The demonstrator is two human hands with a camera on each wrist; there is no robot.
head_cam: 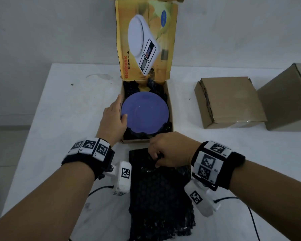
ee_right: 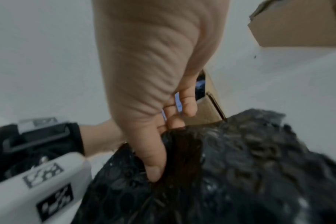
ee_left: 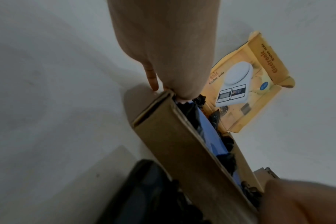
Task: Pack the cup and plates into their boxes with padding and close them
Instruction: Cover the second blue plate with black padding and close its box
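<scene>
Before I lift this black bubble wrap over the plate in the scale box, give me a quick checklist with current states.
1. Round blue plate lies flat inside the open yellow kitchen-scale cardboard box: ok.
2. Black padding under the plate, showing at the box corners: ok.
3. Left hand steadies the plate's left rim, thumb on top: ok.
4. Right hand has a grip on the loose black bubble wrap sheet, fingers curled into its far edge: ok.
5. Printed box lid stands upright, clear of the opening: ok.
6. Sheet big enough to cover the plate: cannot tell.
</scene>
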